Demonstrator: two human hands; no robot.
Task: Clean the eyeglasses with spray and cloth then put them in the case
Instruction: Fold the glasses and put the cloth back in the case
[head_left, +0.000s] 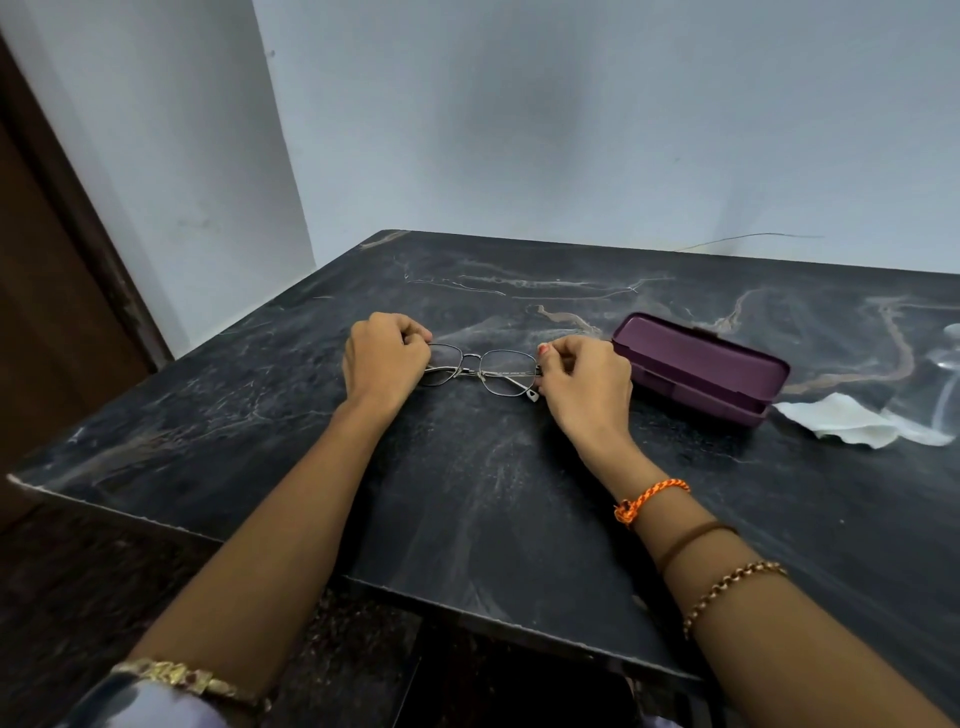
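Observation:
Thin metal-framed eyeglasses (480, 370) lie low over the dark marble table (467, 493), lenses facing away from me. My left hand (384, 358) pinches the left end of the frame and my right hand (582, 376) pinches the right end. Just right of my right hand lies an open purple case (698, 366), its inside showing. A crumpled white cloth (841, 428) sits beside the case's near right corner. At the far right edge a clear object (948, 364), possibly the spray bottle, is only partly in view.
The table meets a pale wall at the back and right. Its left and near edges drop to a dark floor. A brown door frame (62, 234) stands at the left.

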